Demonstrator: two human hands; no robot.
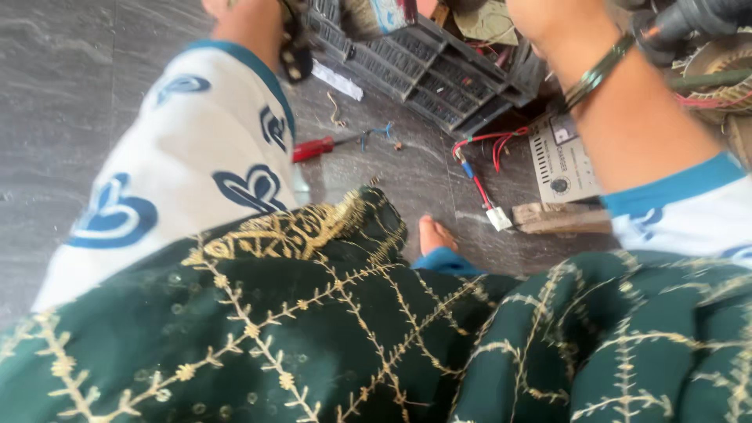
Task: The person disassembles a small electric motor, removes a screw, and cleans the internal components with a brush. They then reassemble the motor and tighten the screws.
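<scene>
Dark grey slotted plastic crate [439, 70] on the grey floor [78, 94], between both cropped hands, likely light, rigid; hold its rim; left hand [235, 12], right hand [548, 16]: grip state undeterminable.

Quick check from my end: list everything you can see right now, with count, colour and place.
Screwdriver: one, red handle, on floor, centre.
Crate: one, dark grey, top centre.
Wires: several, red and blue, floor beside crate.
Meter box: one, white, right of wires.
Wood block: one, brown, below meter box.
Coil: one, copper, top right.
Bangles: green, right wrist.
Foot: one, bare, centre.
Hands: left and right at top edge, fingers out of view.
</scene>
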